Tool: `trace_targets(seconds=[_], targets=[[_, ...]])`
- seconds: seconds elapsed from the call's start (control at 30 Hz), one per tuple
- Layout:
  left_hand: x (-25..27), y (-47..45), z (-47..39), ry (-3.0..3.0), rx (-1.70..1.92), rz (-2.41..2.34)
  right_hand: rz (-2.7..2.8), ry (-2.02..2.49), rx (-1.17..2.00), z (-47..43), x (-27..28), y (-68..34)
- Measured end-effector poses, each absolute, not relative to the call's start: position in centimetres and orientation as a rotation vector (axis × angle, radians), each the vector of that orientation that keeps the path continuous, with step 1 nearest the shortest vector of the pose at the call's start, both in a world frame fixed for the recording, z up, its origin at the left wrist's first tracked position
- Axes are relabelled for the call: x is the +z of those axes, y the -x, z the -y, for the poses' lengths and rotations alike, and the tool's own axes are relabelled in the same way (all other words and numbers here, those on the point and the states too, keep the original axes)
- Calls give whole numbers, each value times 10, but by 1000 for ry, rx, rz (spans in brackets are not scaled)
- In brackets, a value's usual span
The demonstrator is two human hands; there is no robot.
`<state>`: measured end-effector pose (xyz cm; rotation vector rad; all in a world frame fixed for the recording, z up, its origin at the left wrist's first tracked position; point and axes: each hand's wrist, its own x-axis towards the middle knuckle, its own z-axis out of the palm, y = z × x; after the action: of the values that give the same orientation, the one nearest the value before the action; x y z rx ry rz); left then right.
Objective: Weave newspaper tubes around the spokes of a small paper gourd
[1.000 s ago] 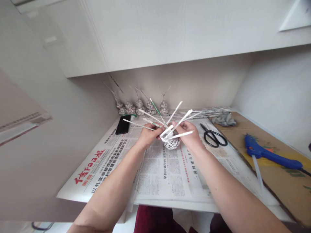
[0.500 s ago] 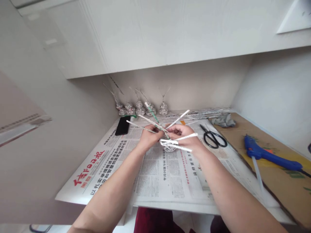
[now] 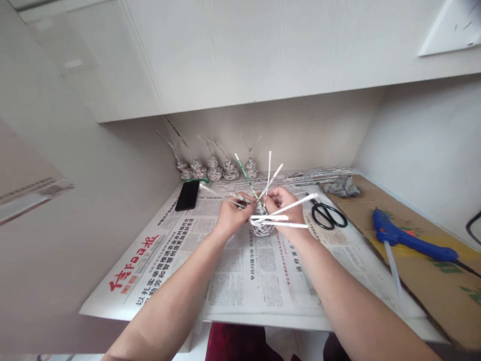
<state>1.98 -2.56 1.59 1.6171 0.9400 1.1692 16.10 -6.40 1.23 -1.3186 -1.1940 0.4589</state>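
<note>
newspaper (image 3: 229, 293) under the work: may wrinkle if you lean on it. your left hand (image 3: 233, 216), right hand (image 3: 288, 213): fingers drawn in narrow, both holding the small woven paper piece (image 3: 262, 230) between them, over the newspaper; can't tell if it touches. slack pinch could loosen the weave. white rods (image 3: 306, 199) cross your right hand; a wrist turn might crease them. green-striped rod (image 3: 245, 173) tilts left, could snag.

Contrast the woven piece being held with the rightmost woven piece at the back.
The held piece sprays several long strips outward; the back piece has thin strips rising from its top. The held piece is between the left hand and right hand, while the back piece stands upright near the wall. Both look woven from printed paper.
</note>
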Motion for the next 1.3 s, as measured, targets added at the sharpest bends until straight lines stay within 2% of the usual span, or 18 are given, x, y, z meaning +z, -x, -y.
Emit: trace_targets(seconds=[0.3, 0.6, 0.8, 1.03, 1.3], targets=[[8, -26, 26, -1606, 1228, -901, 767, 1178, 745, 52, 5, -157], [8, -20, 23, -1781, 1267, -952, 1009, 1260, 699, 53, 1, -164], [8, -18, 21, -1798, 1350, -1065, 920, 1140, 905, 62, 8, -155], [12, -17, 23, -1998, 1372, -1055, 834, 1095, 970, 58, 3, -150], [11, -16, 21, -1725, 1230, -959, 781, 1076, 862, 59, 2, -144]])
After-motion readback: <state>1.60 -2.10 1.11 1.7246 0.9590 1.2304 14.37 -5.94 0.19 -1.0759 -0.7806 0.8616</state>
